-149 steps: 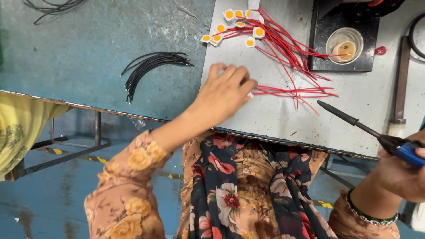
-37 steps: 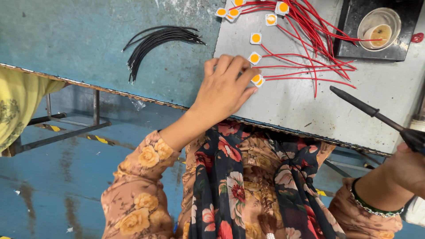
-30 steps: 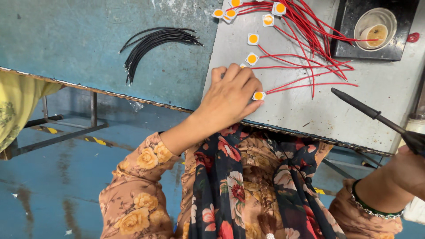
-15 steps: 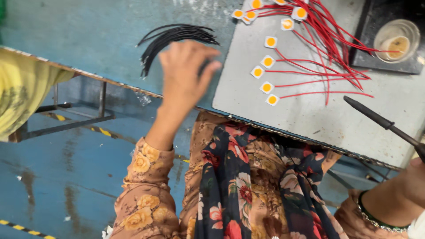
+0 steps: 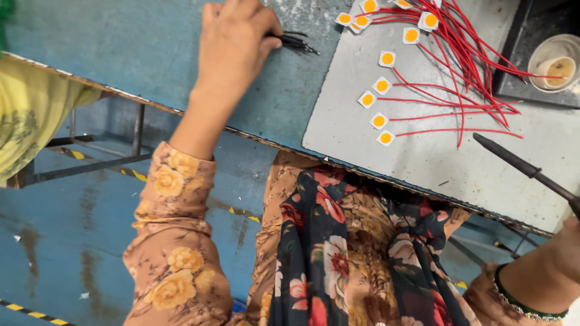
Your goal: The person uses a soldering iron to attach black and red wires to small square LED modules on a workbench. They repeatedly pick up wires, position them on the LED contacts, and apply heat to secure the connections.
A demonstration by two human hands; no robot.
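Our left hand [image 5: 232, 45] lies on the blue table [image 5: 121, 54], fingers pinched together on the black wires [image 5: 294, 41], whose ends stick out to the right of the knuckles. Our right hand [image 5: 565, 256], at the frame's edge, holds the iron [image 5: 522, 169] by its handle, but we cannot tell how the fingers close; the tip hangs over the grey sheet [image 5: 435, 169], apart from everything. The chips [image 5: 379, 104] with red leads [image 5: 465, 66] lie in a loose row on that sheet, within reach of the tip.
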